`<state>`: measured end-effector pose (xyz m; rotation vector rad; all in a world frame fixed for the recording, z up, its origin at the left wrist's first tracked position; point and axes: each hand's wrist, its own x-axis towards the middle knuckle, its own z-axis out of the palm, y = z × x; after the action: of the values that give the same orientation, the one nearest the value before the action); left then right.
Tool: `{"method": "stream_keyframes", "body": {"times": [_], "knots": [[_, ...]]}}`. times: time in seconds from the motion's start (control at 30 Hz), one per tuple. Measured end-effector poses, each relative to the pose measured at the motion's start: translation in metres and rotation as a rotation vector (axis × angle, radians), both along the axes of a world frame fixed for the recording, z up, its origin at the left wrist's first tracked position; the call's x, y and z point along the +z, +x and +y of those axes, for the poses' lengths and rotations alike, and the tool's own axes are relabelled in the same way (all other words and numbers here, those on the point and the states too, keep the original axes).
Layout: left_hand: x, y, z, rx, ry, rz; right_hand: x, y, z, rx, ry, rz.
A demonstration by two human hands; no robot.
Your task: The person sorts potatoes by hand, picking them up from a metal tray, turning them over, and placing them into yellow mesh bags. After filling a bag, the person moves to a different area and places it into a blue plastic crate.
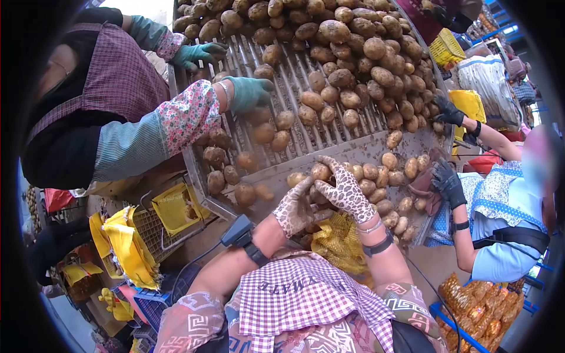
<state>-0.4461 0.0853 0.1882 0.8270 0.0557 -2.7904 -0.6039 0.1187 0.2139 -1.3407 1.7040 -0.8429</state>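
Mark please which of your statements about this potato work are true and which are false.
1. Left hand and right hand wear spotted gloves. True.
2. The yellow net bag lies on top of the big potato pile. False: it is at the near edge, by the wearer's hands.
3. The worker at the view's left wears green gloves. True.
4. The worker at the view's right also wears green gloves. False: they are dark.
5. Metal bars show between some potatoes. True.
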Motion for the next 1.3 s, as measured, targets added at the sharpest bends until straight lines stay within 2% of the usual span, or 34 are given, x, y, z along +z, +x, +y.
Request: {"method": "stream_keyframes", "body": {"times": [0.1,0.13,0.17,0.23,0.3,0.43,0.5,0.57,0.67,0.7,0.77,0.8,0.87,0.9,0.97,1.0,1.03,1.07,1.1,1.17,1.2,1.27,1.3], "knots": [[0.007,0.008,0.007,0.031,0.099,0.084,0.016,-0.007,-0.009,0.067,0.203,0.211],[0.001,0.014,0.010,0.020,0.110,0.082,0.013,-0.016,-0.019,-0.054,0.262,0.206],[-0.003,0.020,0.012,0.003,0.105,0.098,0.005,-0.025,-0.024,-0.140,0.061,0.508],[-0.010,0.033,0.014,-0.003,0.105,0.036,-0.006,-0.056,-0.052,-0.211,-0.058,0.586],[-0.012,0.041,0.018,0.094,0.141,0.014,-0.028,-0.087,-0.085,-0.368,-0.246,0.740],[-0.015,0.056,0.018,0.166,0.137,0.024,-0.024,-0.103,-0.133,-0.361,0.164,0.755],[-0.009,0.059,0.017,0.186,0.154,0.015,-0.039,-0.107,-0.137,-0.264,0.148,0.879],[-0.012,0.063,0.017,0.203,0.059,-0.084,-0.043,-0.117,-0.133,-0.282,0.072,0.857],[0.002,0.057,0.007,0.254,0.008,-0.059,-0.040,-0.131,-0.108,-0.430,0.085,0.321],[0.007,0.056,0.003,0.284,0.004,-0.029,-0.048,-0.137,-0.098,-0.407,0.023,0.048],[0.009,0.055,-0.001,0.265,-0.010,0.015,-0.053,-0.125,-0.074,-0.560,-0.042,-0.767],[0.003,0.054,-0.002,0.260,-0.036,0.111,-0.039,-0.115,-0.062,-0.568,-0.044,-0.765],[-0.008,0.053,-0.006,0.222,-0.061,0.300,-0.003,-0.089,-0.041,-0.341,0.327,-1.190],[-0.006,0.050,-0.008,0.231,-0.058,0.297,0.006,-0.073,-0.036,-0.335,0.336,-1.190],[0.002,0.047,-0.010,0.170,-0.206,0.284,0.016,-0.033,-0.031,-0.248,0.144,-1.031],[0.001,0.050,-0.011,0.170,-0.167,0.285,0.019,-0.017,-0.026,-0.154,0.160,-0.866],[-0.002,0.057,-0.010,0.176,-0.127,0.281,0.027,0.003,-0.023,-0.124,0.290,-0.737],[0.003,0.070,-0.009,0.116,-0.076,0.306,0.037,0.032,-0.019,0.063,0.176,-0.406],[0.010,0.082,-0.005,0.116,0.015,0.154,0.048,0.059,-0.012,0.243,0.049,-0.071],[0.001,0.118,0.003,0.220,0.166,0.112,0.067,0.106,0.006,0.358,-0.049,0.206],[-0.010,0.142,0.006,0.225,0.167,0.110,0.080,0.125,0.008,0.384,0.011,0.160],[-0.030,0.213,0.014,0.187,0.059,0.384,0.091,0.165,0.013,0.376,0.076,0.050],[-0.027,0.248,0.017,0.231,0.039,0.286,0.085,0.180,0.016,0.391,0.080,0.048]]}}
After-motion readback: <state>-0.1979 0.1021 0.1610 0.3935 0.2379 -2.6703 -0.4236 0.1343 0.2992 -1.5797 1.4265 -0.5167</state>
